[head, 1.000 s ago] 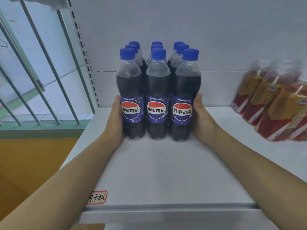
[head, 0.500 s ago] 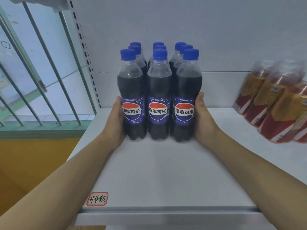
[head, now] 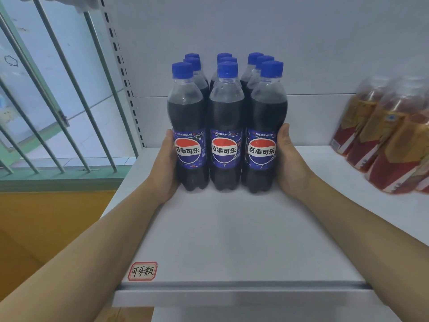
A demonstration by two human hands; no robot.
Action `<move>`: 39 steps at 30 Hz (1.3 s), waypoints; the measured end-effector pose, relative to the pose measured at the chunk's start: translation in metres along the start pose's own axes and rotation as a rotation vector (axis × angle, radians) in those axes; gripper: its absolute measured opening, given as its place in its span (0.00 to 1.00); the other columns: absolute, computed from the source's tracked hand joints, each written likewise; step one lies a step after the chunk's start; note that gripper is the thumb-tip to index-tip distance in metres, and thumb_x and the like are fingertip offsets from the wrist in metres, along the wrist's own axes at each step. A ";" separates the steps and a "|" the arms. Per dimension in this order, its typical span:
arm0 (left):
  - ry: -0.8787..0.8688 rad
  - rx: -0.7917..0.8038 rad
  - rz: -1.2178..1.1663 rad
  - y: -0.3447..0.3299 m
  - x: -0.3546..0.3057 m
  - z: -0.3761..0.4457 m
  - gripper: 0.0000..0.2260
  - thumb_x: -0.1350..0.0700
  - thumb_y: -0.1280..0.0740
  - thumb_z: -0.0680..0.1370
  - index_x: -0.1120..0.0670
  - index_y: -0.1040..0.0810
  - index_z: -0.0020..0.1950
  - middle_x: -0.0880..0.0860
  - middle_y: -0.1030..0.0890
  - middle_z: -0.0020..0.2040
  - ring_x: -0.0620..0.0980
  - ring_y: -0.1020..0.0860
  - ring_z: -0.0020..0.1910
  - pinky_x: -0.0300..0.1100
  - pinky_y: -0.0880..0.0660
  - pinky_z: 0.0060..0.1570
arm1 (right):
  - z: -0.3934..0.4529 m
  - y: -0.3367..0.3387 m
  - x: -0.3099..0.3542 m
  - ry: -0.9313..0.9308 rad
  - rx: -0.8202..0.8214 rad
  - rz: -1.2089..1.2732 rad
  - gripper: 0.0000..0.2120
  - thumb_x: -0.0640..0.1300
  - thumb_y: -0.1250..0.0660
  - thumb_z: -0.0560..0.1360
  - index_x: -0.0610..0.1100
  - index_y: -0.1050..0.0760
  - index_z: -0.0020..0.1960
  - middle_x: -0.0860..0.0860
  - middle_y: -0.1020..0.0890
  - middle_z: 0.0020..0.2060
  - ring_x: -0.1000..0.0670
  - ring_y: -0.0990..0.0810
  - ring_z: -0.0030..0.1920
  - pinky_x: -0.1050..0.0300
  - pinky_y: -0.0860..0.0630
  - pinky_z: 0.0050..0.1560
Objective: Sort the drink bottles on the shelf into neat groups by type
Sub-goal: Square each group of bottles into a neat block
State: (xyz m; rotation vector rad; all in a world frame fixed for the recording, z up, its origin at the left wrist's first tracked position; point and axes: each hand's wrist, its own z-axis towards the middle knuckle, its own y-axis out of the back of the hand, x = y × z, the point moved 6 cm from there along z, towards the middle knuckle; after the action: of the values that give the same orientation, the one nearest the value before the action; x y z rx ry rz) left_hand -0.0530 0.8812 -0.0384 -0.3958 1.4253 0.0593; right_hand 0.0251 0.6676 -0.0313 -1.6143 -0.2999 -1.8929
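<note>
Several cola bottles with blue caps and blue labels stand upright in a tight block of three rows on the white shelf. My left hand presses flat against the left side of the block, at the front left bottle. My right hand presses the right side, at the front right bottle. The fingers of both hands are hidden behind the bottles. Several amber tea bottles with red and gold labels stand at the shelf's right end, blurred.
A red-bordered handwritten label is stuck near the shelf's front left corner. A slotted upright and the white back wall bound the shelf. Green window bars lie to the left, past the shelf's edge.
Both hands have stayed on the sides of the cola block. The view has shifted slightly, so the block sits a little more to the right in the frame.
</note>
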 end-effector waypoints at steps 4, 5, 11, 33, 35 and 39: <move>-0.017 0.020 0.023 0.001 0.000 -0.003 0.28 0.35 0.54 0.84 0.48 0.27 0.73 0.50 0.20 0.69 0.51 0.22 0.67 0.55 0.31 0.73 | 0.001 0.012 0.010 0.044 -0.014 -0.204 0.52 0.79 0.36 0.63 0.54 0.41 0.80 0.59 0.27 0.72 0.55 0.25 0.70 0.55 0.27 0.68; -0.033 0.003 0.063 0.004 -0.002 -0.004 0.28 0.34 0.54 0.83 0.46 0.27 0.73 0.48 0.21 0.70 0.49 0.23 0.69 0.54 0.33 0.74 | 0.002 0.017 0.017 0.075 -0.027 -0.265 0.55 0.80 0.35 0.61 0.55 0.44 0.80 0.61 0.29 0.73 0.57 0.26 0.69 0.58 0.25 0.65; -0.299 -0.039 0.490 0.025 -0.029 -0.004 0.24 0.27 0.39 0.71 0.41 0.30 0.59 0.36 0.20 0.55 0.35 0.21 0.53 0.44 0.23 0.56 | -0.003 0.034 0.039 0.221 -0.040 -0.591 0.43 0.71 0.22 0.57 0.61 0.36 0.66 0.53 0.22 0.61 0.53 0.19 0.55 0.56 0.18 0.49; -0.251 0.136 0.757 0.026 -0.019 -0.007 0.36 0.35 0.17 0.55 0.30 0.25 0.60 0.38 0.16 0.57 0.45 0.17 0.53 0.52 0.18 0.55 | -0.006 0.030 0.034 0.164 -0.032 -0.823 0.43 0.65 0.17 0.56 0.58 0.33 0.65 0.62 0.20 0.56 0.60 0.18 0.52 0.53 0.17 0.52; -0.252 0.135 0.756 0.026 -0.019 -0.006 0.37 0.32 0.17 0.53 0.31 0.25 0.60 0.38 0.16 0.57 0.45 0.17 0.53 0.52 0.18 0.54 | -0.005 0.030 0.033 0.147 -0.023 -0.837 0.41 0.63 0.17 0.58 0.58 0.33 0.64 0.63 0.21 0.56 0.61 0.19 0.52 0.57 0.18 0.51; -0.266 0.137 0.769 0.026 -0.019 -0.006 0.39 0.31 0.17 0.52 0.33 0.25 0.61 0.39 0.16 0.57 0.45 0.17 0.53 0.53 0.17 0.54 | -0.004 0.028 0.034 0.150 -0.022 -0.850 0.40 0.58 0.17 0.61 0.58 0.34 0.66 0.63 0.22 0.56 0.59 0.19 0.52 0.57 0.18 0.51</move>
State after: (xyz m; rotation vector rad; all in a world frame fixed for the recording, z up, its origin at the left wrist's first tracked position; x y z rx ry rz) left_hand -0.0687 0.9079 -0.0266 0.2837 1.2368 0.6108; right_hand 0.0359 0.6331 -0.0057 -1.4546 -1.0274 -2.6125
